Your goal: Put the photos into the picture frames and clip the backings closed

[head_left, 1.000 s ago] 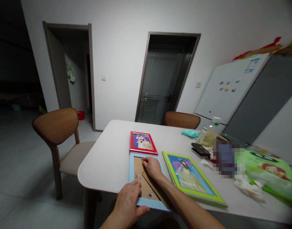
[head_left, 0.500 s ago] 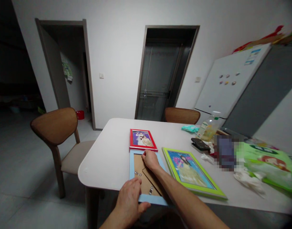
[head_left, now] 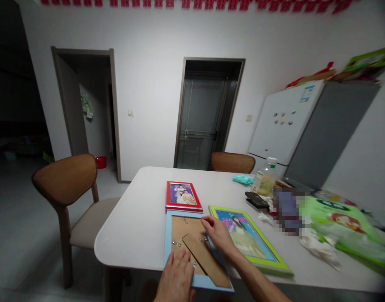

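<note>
A light blue picture frame (head_left: 168, 239) lies face down at the table's near edge, its brown backing board (head_left: 192, 226) showing. A brown stand flap (head_left: 208, 262) runs slantwise across the board, and several small metal clips sit around its edges. My left hand (head_left: 177, 272) rests flat on the lower left of the frame, fingers stretched out. At the frame's upper right corner is my right hand (head_left: 220, 235), its fingers curled and pressed together; whatever is between the fingertips is hidden. Just beyond lies a red-framed photo (head_left: 183, 196). On the right lies a green-framed photo (head_left: 245, 239).
Right of the frames on the white table (head_left: 132, 226) are a dark wallet-like object (head_left: 257, 200), a bottle (head_left: 264, 178), crumpled tissues (head_left: 320, 249) and a green package (head_left: 337, 214). A wooden chair (head_left: 66, 180) stands left, another chair (head_left: 233, 162) behind.
My right hand has moved from the blue frame's top clip to its upper right corner, uncovering the top clip and stand flap. My left hand stays on the lower left. The camera has tilted up.
</note>
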A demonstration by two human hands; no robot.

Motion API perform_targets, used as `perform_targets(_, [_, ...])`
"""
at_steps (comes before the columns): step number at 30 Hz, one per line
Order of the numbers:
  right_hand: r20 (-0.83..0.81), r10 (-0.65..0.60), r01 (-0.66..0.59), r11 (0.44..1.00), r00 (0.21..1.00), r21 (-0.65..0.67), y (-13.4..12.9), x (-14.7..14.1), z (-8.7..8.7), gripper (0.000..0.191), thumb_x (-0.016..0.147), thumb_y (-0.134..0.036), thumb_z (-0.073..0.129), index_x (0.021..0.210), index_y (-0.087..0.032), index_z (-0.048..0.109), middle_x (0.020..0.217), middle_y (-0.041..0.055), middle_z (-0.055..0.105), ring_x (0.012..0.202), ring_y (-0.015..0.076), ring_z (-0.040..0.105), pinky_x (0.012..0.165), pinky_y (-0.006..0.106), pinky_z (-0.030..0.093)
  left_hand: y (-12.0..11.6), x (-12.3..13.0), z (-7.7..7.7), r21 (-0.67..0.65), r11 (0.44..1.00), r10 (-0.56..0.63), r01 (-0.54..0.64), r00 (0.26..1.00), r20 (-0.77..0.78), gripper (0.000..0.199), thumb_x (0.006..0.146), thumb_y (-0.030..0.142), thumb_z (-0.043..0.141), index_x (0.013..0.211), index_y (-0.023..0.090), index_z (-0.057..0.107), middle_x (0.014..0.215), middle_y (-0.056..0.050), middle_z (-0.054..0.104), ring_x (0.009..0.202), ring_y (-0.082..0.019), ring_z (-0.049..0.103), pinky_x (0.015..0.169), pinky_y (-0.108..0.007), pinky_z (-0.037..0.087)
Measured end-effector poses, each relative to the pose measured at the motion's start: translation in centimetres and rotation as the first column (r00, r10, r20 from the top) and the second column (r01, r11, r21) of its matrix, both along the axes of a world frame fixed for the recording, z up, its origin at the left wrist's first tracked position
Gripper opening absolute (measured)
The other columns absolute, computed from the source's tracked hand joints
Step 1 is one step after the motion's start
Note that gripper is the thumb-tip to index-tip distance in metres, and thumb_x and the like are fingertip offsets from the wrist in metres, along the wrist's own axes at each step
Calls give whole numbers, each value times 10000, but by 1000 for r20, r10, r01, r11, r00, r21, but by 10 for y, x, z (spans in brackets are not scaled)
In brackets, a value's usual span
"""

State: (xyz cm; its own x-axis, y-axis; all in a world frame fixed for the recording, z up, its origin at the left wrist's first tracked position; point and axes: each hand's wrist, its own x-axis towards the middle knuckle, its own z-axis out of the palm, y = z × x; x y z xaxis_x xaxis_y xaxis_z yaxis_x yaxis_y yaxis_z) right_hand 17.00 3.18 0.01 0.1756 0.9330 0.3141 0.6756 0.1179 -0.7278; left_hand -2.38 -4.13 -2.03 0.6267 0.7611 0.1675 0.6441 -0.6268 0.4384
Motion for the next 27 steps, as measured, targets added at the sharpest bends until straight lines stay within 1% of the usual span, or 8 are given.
perform_targets(2, [-270,-58,56,998,961,-15,-20,13,-2,309,709,-387,436,818,-151,603,743,56,646,688,165,582,606,249,424,0,-5,3,37,999,-1,-2,997,74,404,621,131,568,1021,165,521,1267,-117,414,1192,-260,317,979,-467,252])
perform_targets(5, [-674,-101,25,992,732,-122,-46,10,-11,353,670,-443,488,853,-159,591,708,50,640,611,157,580,559,263,437,-3,-6,15,65,996,32,-57,942,334,305,642,130,526,943,175,532,1245,-125,440,1165,-264,363,955,-458,303])
perform_targets(9, [-899,-15,-314,934,438,-169,-67,-34,-20,401,672,-499,497,879,-169,590,733,63,646,647,169,599,570,283,453,-14,14,36,-181,982,174,-58,656,735,118,734,261,483,831,196,503,1230,-102,459,1102,-242,444,873,-363,407])
perform_targets(13, [-973,79,-147,988,215,48,-73,-58,-11,360,639,-412,575,940,-216,550,894,33,639,780,164,592,663,273,462,-17,41,55,-319,942,259,106,379,888,247,734,325,521,917,174,454,1080,-113,558,1012,-233,515,818,-326,439])
perform_targets(15, [-966,72,-31,997,247,66,-72,-41,-2,420,615,-341,595,1013,-235,514,900,13,639,740,161,598,642,269,468,-10,49,63,-318,938,274,134,271,923,375,708,289,558,1023,177,387,1037,-95,574,974,-217,539,830,-333,432])
perform_targets(18, [-882,-78,73,996,464,-50,-66,19,8,506,645,-292,522,1138,-212,441,729,5,652,548,158,586,514,272,456,4,60,67,-349,911,306,220,209,929,514,702,251,552,1137,180,287,1035,-85,577,933,-202,566,813,-333,447])
perform_targets(22, [-418,-327,256,942,847,-218,-53,106,14,488,660,-225,427,1141,-151,465,640,17,651,460,150,563,475,260,437,17,93,45,-388,866,249,315,401,882,439,664,97,500,1087,145,391,1118,-101,549,1001,-190,532,843,-284,435])
perform_targets(27, [-15,-471,460,866,882,-199,-36,156,7,356,624,-180,452,938,-134,614,736,67,667,664,184,613,598,249,436,28,136,10,-388,922,255,9,740,623,494,640,41,490,1115,165,443,1094,-70,579,995,-193,539,849,-288,423])
